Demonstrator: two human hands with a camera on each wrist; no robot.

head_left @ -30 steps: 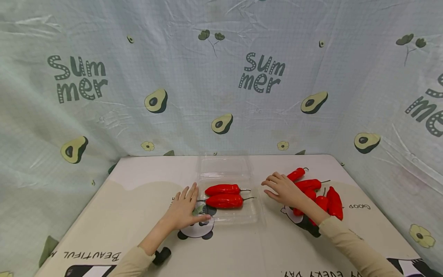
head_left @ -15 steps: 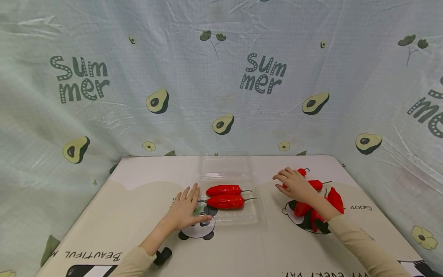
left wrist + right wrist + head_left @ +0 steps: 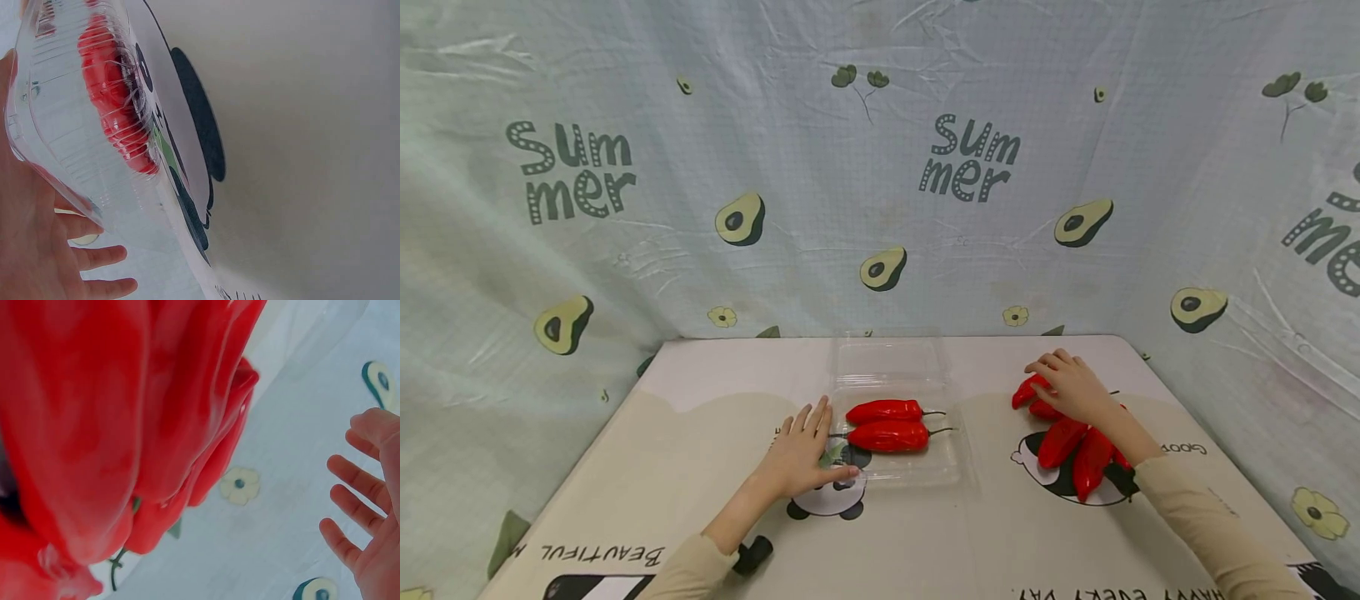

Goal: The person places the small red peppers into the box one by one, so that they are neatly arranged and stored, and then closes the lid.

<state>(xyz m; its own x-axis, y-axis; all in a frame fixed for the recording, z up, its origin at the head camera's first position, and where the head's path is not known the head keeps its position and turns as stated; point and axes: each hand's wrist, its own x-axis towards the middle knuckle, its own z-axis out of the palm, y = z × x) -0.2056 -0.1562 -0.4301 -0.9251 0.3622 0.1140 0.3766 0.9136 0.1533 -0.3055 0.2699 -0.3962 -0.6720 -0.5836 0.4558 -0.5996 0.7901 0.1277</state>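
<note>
Two red peppers lie side by side in a clear plastic box with its lid open. The left hand rests on the box's left side, fingers spread wide, holding nothing. More red peppers lie in a bunch on the table, to the right. The right hand is over the far end of the bunch, with its fingers loosely bent, apart and holding nothing. Behind the table hangs a pale cloth with avocados on it.

Two red peppers were held in an open clear container, at whose edge the left hand was spread; on the printed tabletop, a pepper heap was partly hidden by the right hand.
</note>
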